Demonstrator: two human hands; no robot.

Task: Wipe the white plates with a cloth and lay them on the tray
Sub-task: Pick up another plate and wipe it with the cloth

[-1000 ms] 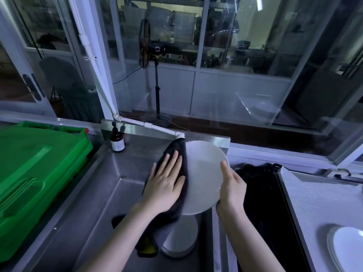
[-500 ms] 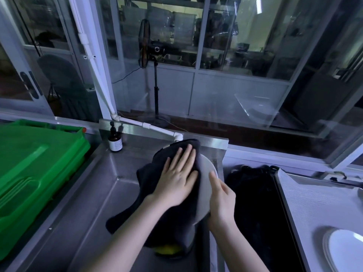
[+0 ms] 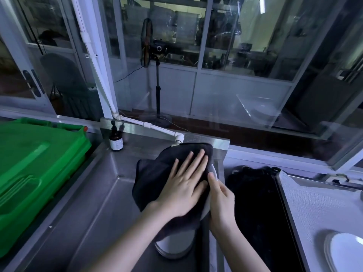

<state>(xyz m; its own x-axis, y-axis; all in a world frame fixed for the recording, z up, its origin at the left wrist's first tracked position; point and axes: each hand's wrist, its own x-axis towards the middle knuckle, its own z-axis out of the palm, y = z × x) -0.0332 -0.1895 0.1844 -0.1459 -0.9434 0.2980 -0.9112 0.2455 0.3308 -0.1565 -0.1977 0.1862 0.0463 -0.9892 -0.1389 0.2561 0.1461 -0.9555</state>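
Note:
A dark cloth (image 3: 157, 177) covers almost all of a white plate (image 3: 214, 172) held on edge over the steel sink. My left hand (image 3: 184, 185) presses flat on the cloth with straight fingers. My right hand (image 3: 221, 201) grips the plate's right rim; only a thin sliver of rim shows. Below them, more white plates (image 3: 174, 246) are stacked in the sink. At the right, a steel tray (image 3: 306, 203) carries stacked white plates (image 3: 347, 252) at its near end.
A green plastic crate (image 3: 33, 173) fills the left side. A brown pump bottle (image 3: 116, 139) stands at the sink's back corner beside a white pipe (image 3: 155, 128). A black basin (image 3: 257, 209) lies between sink and tray. Glass windows run behind.
My left hand has slid the cloth rightward across the plate, which now is nearly hidden. The plate has turned more edge-on, and my right hand has stayed on its rim.

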